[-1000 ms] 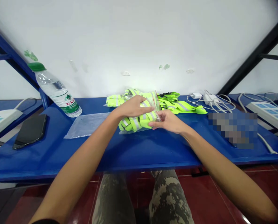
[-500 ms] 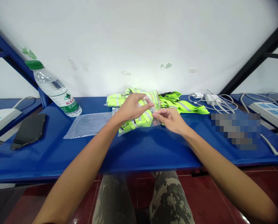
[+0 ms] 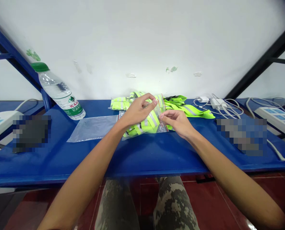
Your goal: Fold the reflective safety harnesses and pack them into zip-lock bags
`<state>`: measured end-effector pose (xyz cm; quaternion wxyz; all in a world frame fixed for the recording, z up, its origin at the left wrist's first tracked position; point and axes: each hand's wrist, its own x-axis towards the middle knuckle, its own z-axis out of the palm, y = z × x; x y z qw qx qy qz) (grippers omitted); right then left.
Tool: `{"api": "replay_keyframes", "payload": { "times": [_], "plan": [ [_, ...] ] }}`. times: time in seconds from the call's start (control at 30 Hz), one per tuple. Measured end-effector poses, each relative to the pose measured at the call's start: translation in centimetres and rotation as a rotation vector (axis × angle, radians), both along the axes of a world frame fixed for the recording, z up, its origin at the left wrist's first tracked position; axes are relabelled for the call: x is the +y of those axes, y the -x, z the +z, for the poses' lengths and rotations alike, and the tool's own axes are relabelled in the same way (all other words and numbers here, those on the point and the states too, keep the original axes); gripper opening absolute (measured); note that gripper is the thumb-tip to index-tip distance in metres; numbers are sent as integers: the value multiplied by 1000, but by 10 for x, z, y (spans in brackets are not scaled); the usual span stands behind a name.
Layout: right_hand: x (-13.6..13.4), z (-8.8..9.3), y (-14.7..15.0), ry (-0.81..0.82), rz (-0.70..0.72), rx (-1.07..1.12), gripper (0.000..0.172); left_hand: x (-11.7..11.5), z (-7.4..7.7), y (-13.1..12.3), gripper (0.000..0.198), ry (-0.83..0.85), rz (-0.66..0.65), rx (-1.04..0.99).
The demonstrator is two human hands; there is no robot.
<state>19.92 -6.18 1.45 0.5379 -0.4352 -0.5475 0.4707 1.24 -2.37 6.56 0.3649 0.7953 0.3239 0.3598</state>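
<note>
A clear zip bag (image 3: 158, 110) with a red-lined seal stands partly raised on the table, stuffed with a folded neon yellow-green reflective vest (image 3: 144, 125) with silver stripes. My left hand (image 3: 139, 111) grips the upper part of the bag, fingers over its top edge. My right hand (image 3: 174, 122) pinches the bag's edge between thumb and fingers, close to my left fingertips. Behind them lie a loose neon vest (image 3: 188, 111) and another neon bundle (image 3: 119, 103).
A flat clear plastic bag (image 3: 92, 128) lies left of my hands on the blue metal shelf table (image 3: 142, 156). A lying water bottle (image 3: 61, 92), white chargers with cables (image 3: 216, 103), power strips (image 3: 274, 116) and pixelated patches (image 3: 240, 136) surround the work area.
My right hand has risen toward the bag's top edge and my hands have drawn closer. The bag and the vest inside have shifted slightly, and the view has tilted a little.
</note>
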Motion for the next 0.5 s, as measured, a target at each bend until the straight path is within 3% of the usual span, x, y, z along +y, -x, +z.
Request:
{"api": "replay_keyframes", "payload": {
  "times": [0.5],
  "plan": [
    [0, 1, -3, 2, 91, 132, 50, -5, 0, -6, 15, -193, 0, 97]
  ]
}}
